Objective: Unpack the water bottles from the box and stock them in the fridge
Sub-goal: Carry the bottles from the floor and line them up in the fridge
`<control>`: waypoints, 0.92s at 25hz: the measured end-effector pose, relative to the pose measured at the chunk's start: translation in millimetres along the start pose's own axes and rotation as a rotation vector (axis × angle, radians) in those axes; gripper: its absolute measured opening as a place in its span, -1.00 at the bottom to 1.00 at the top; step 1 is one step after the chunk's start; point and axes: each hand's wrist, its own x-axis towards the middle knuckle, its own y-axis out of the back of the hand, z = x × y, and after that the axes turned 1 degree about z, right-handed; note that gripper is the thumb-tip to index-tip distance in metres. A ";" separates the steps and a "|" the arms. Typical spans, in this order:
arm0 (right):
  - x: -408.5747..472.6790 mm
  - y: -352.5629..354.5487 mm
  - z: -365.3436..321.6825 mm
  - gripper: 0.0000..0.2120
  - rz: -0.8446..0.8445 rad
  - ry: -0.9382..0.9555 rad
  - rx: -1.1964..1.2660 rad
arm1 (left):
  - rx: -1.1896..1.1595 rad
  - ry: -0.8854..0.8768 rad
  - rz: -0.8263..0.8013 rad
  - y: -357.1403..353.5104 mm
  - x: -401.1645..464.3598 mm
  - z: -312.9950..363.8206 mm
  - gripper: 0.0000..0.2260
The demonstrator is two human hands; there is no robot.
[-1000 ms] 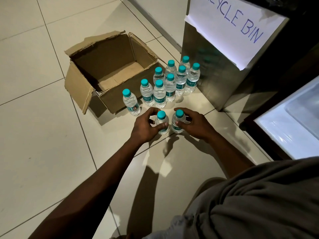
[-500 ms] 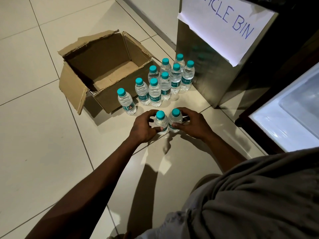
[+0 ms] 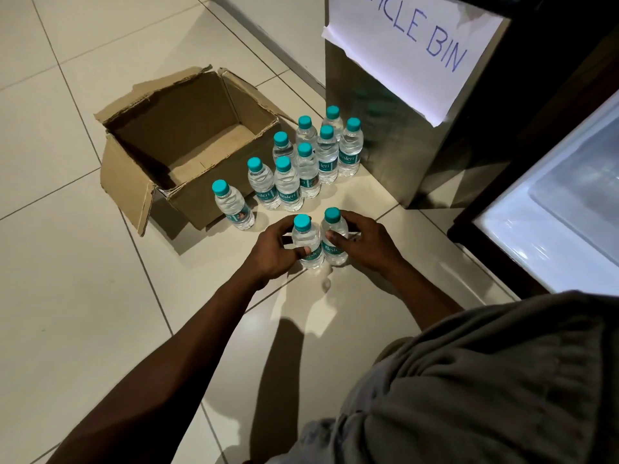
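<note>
Two small clear water bottles with teal caps stand side by side on the tiled floor in front of me. My left hand (image 3: 273,251) grips the left bottle (image 3: 305,241), and my right hand (image 3: 363,244) grips the right bottle (image 3: 333,237). Behind them stands a cluster of several more bottles (image 3: 303,169), with one apart at the left (image 3: 231,205). The open cardboard box (image 3: 197,202) lies beyond, its inside showing no bottles. The lit interior of the open fridge (image 3: 549,226) is at the right edge.
A steel bin (image 3: 378,128) with a paper sign reading "CYCLE BIN" stands right behind the bottle cluster. The box's loose flap (image 3: 125,192) hangs out to the left. My grey clothing fills the lower right corner.
The two bottles have been pushed closer together between my hands. The view has shifted slightly.
</note>
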 end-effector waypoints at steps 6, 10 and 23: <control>-8.4 31.4 -12.2 -0.58 0.048 -0.003 0.057 | -0.217 -0.012 -0.173 0.1 2.1 31.6 -0.47; -18.9 67.6 -37.6 -0.61 0.178 0.054 0.037 | -0.257 -0.095 -0.222 -1.5 -1.6 77.6 -0.57; -103.2 208.1 -168.1 -0.57 0.569 0.201 -0.011 | -0.121 -0.553 -0.563 -5.5 -11.7 280.3 -0.51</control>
